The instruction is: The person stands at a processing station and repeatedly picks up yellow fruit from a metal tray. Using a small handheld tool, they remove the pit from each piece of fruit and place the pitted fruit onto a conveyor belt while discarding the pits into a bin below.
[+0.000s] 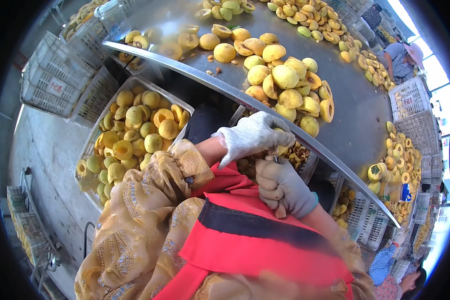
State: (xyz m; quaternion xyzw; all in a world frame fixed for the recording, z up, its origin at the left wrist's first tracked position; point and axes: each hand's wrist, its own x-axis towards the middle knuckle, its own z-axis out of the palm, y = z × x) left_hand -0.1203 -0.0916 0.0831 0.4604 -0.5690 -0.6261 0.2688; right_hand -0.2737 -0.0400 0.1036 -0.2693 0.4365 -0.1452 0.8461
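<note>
My left hand (255, 135), in a white knit glove, is closed around a yellow peach (282, 149), mostly hidden by the fingers. Just below it, my right hand (285, 189), in a grey glove with a teal cuff, grips a wooden-handled tool (281, 211). The handle's end pokes out under the fist; a bit of metal shows above, close to the peach, its tip hidden. Beyond the table edge, a heap of yellow peaches (287, 80), several of them halved and pitted, lies nearest my hands. Under my hands, a container of brownish pits (299, 156) is partly covered.
The metal table's raised edge (205, 77) runs diagonally before me. At my left stands a white crate (92, 197) full of peach halves; stacked crates (57, 75) stand beyond it. More halves (330, 25) line the table's far side. Two other people (402, 57) work at the right.
</note>
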